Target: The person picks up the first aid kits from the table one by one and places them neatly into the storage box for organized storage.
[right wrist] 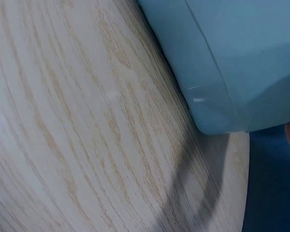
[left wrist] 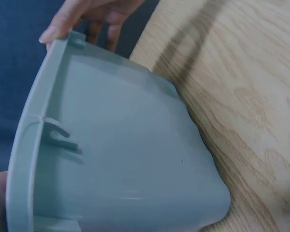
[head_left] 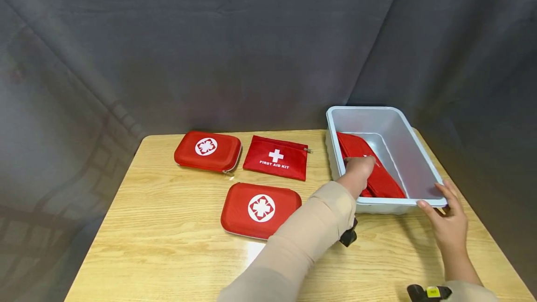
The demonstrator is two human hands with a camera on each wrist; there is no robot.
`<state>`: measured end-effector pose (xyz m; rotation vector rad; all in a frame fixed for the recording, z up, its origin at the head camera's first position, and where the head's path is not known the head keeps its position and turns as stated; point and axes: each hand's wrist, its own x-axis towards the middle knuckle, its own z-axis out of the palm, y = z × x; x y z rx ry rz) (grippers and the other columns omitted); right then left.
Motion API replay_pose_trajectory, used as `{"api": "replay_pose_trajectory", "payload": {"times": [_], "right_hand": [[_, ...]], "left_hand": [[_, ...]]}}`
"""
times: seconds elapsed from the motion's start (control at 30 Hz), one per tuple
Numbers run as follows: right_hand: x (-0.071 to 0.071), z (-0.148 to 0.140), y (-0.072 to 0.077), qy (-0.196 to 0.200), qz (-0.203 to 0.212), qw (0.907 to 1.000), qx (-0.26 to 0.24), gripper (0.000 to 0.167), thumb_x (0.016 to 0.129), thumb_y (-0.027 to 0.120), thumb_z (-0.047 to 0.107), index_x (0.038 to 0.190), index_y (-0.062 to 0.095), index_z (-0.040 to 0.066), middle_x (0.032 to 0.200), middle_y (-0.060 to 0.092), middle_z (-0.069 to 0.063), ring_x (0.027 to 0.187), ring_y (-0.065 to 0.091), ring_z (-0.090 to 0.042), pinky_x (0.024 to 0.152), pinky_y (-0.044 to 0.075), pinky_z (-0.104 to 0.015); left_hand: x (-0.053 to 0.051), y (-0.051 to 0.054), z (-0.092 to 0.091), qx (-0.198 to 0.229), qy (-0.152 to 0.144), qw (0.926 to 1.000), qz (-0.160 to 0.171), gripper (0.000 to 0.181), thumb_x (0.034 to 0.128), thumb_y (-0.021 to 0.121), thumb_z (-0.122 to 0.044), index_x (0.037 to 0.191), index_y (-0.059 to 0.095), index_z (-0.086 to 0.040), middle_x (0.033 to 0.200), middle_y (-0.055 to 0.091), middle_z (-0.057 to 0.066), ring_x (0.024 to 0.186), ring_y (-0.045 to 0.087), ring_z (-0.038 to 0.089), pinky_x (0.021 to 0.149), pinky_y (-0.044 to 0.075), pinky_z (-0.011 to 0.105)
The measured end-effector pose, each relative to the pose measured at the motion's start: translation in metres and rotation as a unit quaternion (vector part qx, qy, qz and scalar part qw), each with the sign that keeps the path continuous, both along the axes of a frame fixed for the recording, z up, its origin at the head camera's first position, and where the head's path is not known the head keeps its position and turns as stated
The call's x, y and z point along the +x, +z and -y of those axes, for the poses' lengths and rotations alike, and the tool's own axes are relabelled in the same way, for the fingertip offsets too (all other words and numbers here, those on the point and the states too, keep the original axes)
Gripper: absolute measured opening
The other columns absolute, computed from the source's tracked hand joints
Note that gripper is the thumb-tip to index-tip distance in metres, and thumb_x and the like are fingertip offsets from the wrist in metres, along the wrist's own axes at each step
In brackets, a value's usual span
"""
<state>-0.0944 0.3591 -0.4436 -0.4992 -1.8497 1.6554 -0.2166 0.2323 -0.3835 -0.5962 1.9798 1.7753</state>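
Note:
Reaching over the near-left rim, my left hand (head_left: 358, 170) is down in the pale grey plastic bin (head_left: 390, 205). It holds a red pouch (head_left: 383, 178) with a partly covered white mark, thumb side on the pouch's face; the other fingers are mostly hidden. The pouch leans along the bin's left side, with more red fabric beneath the hand. My right hand (head_left: 450, 223) grips the bin's near-right corner, thumb on the front rim and fingers round the side. In the left wrist view the bin's outer wall (left wrist: 121, 130) fills the middle, with the right hand (left wrist: 94, 17) at its top corner.
Left of the bin on the wooden table (head_left: 147, 246) lie a red hard case (head_left: 207, 151), a flat red zip pouch (head_left: 274, 157) lettered FIRST AID KIT, and a nearer red case (head_left: 260, 210), partly behind my left forearm. Grey curtain (head_left: 235, 50) hangs behind.

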Motion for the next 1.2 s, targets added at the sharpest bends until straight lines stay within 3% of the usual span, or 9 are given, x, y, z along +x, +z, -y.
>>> {"api": "replay_pose_trajectory", "payload": {"times": [0.13, 0.23, 0.37, 0.57, 0.7, 0.83, 1.0, 1.2], "right_hand": [[0.000, 0.001, -0.001, 0.001, 0.005, 0.9999, -0.012, 0.054, 0.072, 0.055, -0.018, 0.120, 0.050, 0.007, 0.134, 0.031, 0.000, 0.115, 0.034, -0.015, 0.075, 0.037, -0.006], [0.002, 0.000, 0.000, -0.001, 0.011, 0.9999, -0.013, 0.054, 0.073, 0.055, -0.017, 0.121, 0.050, 0.009, 0.135, 0.030, 0.001, 0.117, 0.032, -0.015, 0.078, 0.036, -0.007], [0.003, -0.003, 0.002, -0.010, 0.031, 0.9994, 0.013, 0.054, 0.074, 0.056, -0.014, 0.122, 0.049, 0.010, 0.135, 0.030, 0.002, 0.118, 0.031, -0.014, 0.078, 0.035, -0.006], [0.003, -0.003, 0.003, -0.010, 0.043, 0.9986, 0.028, 0.053, 0.075, 0.057, -0.012, 0.123, 0.048, 0.010, 0.135, 0.030, 0.000, 0.117, 0.032, -0.014, 0.078, 0.035, -0.006], [0.003, -0.004, 0.003, -0.008, 0.041, 0.9989, 0.020, 0.053, 0.075, 0.057, -0.012, 0.122, 0.049, 0.011, 0.135, 0.030, 0.001, 0.117, 0.031, -0.013, 0.079, 0.035, -0.006], [0.002, -0.004, 0.002, -0.008, 0.044, 0.9986, 0.029, 0.054, 0.075, 0.057, -0.012, 0.123, 0.049, 0.011, 0.135, 0.031, 0.002, 0.117, 0.031, -0.013, 0.080, 0.034, -0.006], [0.001, -0.003, 0.001, -0.012, 0.060, 0.9967, 0.055, 0.054, 0.075, 0.057, -0.011, 0.123, 0.048, 0.012, 0.134, 0.032, 0.003, 0.117, 0.031, -0.012, 0.079, 0.034, -0.006], [-0.001, -0.002, -0.001, -0.011, 0.055, 0.9957, 0.073, 0.054, 0.075, 0.057, -0.011, 0.123, 0.048, 0.011, 0.134, 0.032, 0.002, 0.117, 0.031, -0.012, 0.078, 0.035, -0.006]], "left_hand": [[0.007, 0.006, 0.007, 0.036, -0.013, 0.9993, -0.004, 0.062, 0.0697, 0.059, -0.012, 0.123, 0.031, 0.002, 0.105, 0.048, 0.008, 0.094, 0.046, 0.025, 0.078, 0.041, 0.039], [0.012, 0.010, 0.013, 0.063, -0.047, 0.9968, -0.007, 0.060, 0.0704, 0.059, -0.013, 0.123, 0.031, 0.000, 0.108, 0.045, 0.005, 0.098, 0.044, 0.025, 0.080, 0.039, 0.043], [0.016, 0.013, 0.020, 0.084, -0.102, 0.9910, -0.018, 0.062, 0.0728, 0.057, -0.018, 0.128, 0.031, -0.005, 0.121, 0.039, 0.002, 0.108, 0.038, 0.025, 0.084, 0.035, 0.047], [0.023, 0.017, 0.037, 0.149, -0.131, 0.9791, -0.045, 0.055, 0.0766, 0.055, -0.014, 0.126, 0.034, -0.003, 0.114, 0.044, 0.002, 0.098, 0.047, 0.028, 0.083, 0.039, 0.041], [0.029, 0.015, 0.050, 0.206, -0.136, 0.9665, -0.071, 0.047, 0.0781, 0.054, -0.008, 0.121, 0.037, 0.001, 0.099, 0.049, 0.003, 0.080, 0.051, 0.022, 0.078, 0.044, 0.035], [0.034, 0.011, 0.063, 0.245, -0.129, 0.9566, -0.092, 0.048, 0.0795, 0.052, -0.004, 0.123, 0.034, 0.003, 0.097, 0.050, 0.006, 0.074, 0.056, 0.027, 0.072, 0.047, 0.034], [0.037, 0.006, 0.083, 0.249, -0.122, 0.9558, -0.097, 0.048, 0.0805, 0.051, -0.004, 0.125, 0.032, 0.002, 0.104, 0.050, 0.009, 0.081, 0.059, 0.032, 0.068, 0.049, 0.031], [0.033, -0.004, 0.107, 0.279, -0.093, 0.9497, -0.108, 0.044, 0.0788, 0.049, -0.001, 0.120, 0.034, 0.004, 0.097, 0.049, 0.011, 0.077, 0.059, 0.028, 0.071, 0.048, 0.030]]}}
